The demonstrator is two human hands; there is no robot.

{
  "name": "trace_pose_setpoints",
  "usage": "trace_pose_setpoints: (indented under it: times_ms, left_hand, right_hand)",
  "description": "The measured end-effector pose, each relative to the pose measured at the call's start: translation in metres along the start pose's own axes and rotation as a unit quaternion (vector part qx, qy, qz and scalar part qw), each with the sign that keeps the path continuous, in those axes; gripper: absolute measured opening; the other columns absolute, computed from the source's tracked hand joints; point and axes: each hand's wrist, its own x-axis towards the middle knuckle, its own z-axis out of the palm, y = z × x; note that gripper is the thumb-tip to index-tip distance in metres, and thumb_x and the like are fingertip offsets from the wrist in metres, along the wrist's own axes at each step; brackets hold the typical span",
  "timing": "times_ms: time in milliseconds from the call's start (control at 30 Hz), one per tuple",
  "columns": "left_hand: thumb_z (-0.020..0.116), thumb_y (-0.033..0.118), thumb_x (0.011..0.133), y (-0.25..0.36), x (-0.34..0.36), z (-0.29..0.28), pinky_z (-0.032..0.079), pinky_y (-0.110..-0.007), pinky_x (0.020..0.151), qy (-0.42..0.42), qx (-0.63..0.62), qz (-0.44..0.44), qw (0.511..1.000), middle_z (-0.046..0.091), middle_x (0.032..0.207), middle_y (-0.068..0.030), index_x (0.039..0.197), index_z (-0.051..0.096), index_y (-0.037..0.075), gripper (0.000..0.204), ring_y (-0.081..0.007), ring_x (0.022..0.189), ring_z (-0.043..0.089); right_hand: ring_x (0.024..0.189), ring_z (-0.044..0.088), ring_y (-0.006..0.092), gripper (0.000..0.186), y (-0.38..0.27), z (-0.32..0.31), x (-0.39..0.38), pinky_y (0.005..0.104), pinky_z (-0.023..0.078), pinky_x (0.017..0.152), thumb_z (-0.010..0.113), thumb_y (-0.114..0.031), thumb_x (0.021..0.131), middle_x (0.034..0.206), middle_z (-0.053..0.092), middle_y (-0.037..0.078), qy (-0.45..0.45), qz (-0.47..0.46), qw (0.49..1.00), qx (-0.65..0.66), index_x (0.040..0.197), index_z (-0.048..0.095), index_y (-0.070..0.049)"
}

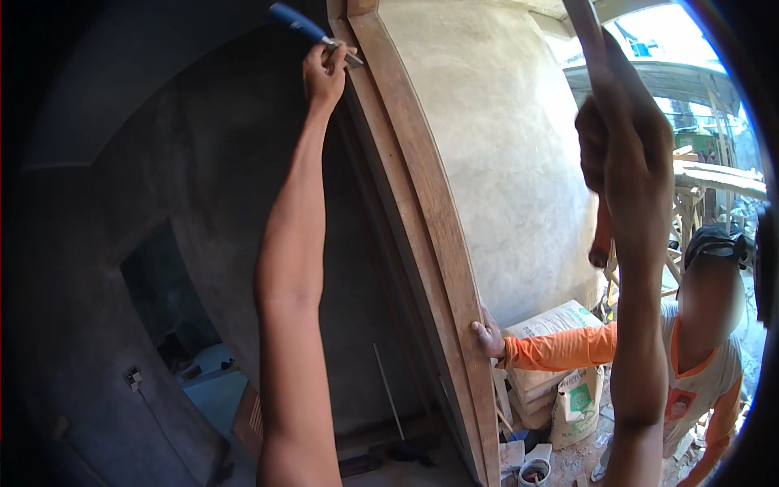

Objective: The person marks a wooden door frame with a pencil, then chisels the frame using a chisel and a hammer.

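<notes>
My left hand point(324, 75) is raised to the upper part of a brown wooden door frame point(430, 174). Its fingers are closed round a chisel point(299, 22) with a blue handle, which slants up to the left. The short metal blade meets the edge of the wood. High on the right, my right hand point(625, 142) grips what looks like a hammer point(600, 235) by its brown handle. The handle's butt sticks out below the fist, and the tool's top runs out of the picture. Lower down, a co-worker's hand point(488, 334) rests on the same frame.
A person point(702, 357) in an orange-sleeved shirt stands at the lower right. Stacked sacks point(576, 410) and a white bucket point(534, 471) lie beyond the frame. A plastered wall point(495, 146) rises behind it. To the left is a dark room with a wall socket point(132, 376).
</notes>
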Motion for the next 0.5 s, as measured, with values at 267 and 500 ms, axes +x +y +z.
trace_pose_setpoints:
  times_ms: [267, 500]
  left_hand:
    - [0.059, 0.019, 0.103, -0.002, -0.040, 0.011, 0.050, -0.028, 0.064, -0.075, 0.090, 0.085, 0.989, 0.070, 0.084, -0.0081, 0.100, 0.062, 0.002, 0.018, -0.0138, 0.072, 0.064]
    - [0.056, 0.021, 0.104, 0.047, -0.043, 0.019, 0.048, -0.027, 0.058, -0.071, 0.219, 0.197, 0.953, 0.062, 0.077, -0.0039, 0.107, 0.061, 0.001, 0.021, -0.0115, 0.065, 0.058]
  right_hand:
    - [0.045, 0.028, -0.0006, 0.055, -0.009, -0.028, -0.132, 0.0192, 0.019, 0.040, 0.047, -0.028, 0.107, 0.059, 0.034, -0.008, 0.013, 0.196, 0.977, 0.083, 0.153, 0.034, -0.001]
    - [0.046, 0.028, -0.0001, 0.054, -0.014, -0.047, -0.191, 0.0196, 0.019, 0.042, 0.044, -0.023, 0.107, 0.060, 0.035, -0.007, -0.071, 0.275, 0.950, 0.129, 0.153, 0.032, 0.002]
